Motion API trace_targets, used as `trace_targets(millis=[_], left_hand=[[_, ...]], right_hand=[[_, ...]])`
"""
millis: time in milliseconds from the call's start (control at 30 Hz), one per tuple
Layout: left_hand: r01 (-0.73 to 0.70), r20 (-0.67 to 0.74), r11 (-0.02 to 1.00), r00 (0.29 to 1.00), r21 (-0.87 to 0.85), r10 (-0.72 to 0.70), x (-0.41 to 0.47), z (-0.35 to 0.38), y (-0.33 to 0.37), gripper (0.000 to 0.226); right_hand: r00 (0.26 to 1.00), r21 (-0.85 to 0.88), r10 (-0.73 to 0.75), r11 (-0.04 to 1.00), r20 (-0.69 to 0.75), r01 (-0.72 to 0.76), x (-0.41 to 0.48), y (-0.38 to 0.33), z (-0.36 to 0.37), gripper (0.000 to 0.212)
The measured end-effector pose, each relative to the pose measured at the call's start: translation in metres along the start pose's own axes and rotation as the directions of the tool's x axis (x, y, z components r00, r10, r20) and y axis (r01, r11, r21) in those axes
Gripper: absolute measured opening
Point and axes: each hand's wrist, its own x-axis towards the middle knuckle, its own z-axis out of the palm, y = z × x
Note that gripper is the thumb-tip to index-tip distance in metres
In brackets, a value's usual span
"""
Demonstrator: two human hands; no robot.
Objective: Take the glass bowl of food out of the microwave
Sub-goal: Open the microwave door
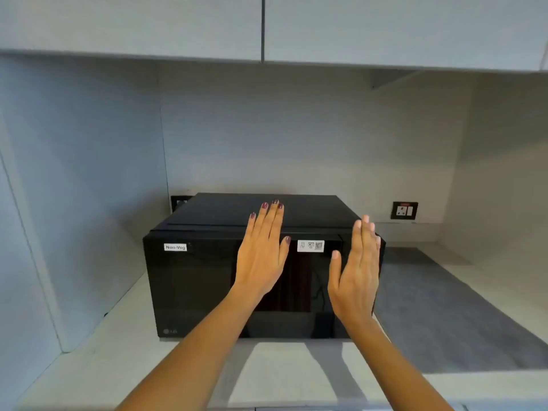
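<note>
On counter (296,378), microwave (207,280) door shut, facing viewer; left hand (261,256), right hand (355,271) flat, fingers together, empty

You are looking into a pale kitchen alcove. The light countertop (98,360) runs across the bottom of your view, and a grey mat (444,315) lies flat on its right half. Overhead, two pale cabinet doors (130,22) meet at a dark vertical seam. On the back wall (267,129) to your right sits a black socket plate (404,210) with a red switch. A second dark plate (179,200), possibly another socket, shows further left, partly hidden.
</note>
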Motion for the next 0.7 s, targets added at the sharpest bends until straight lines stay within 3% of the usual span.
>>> trace_targets(millis=[167,300,700], left_hand=[[0.012,0.086,1.000,0.996,-0.026,-0.010,-0.005,0.004,0.009,0.049],[0.003,0.103,0.999,0.995,-0.037,0.001,0.000,0.002,0.014,0.045],[0.031,0.154,0.999,0.988,-0.026,-0.027,0.000,0.017,0.015,0.050]], right_hand=[[0.964,0.104,0.258,0.959,0.063,-0.264,-0.049,0.017,-0.004,0.064],[0.913,0.074,0.386,0.915,0.132,-0.398,-0.087,0.043,-0.005,0.066],[0.611,0.074,0.687,0.638,0.393,-0.766,-0.146,0.081,0.013,0.082]])
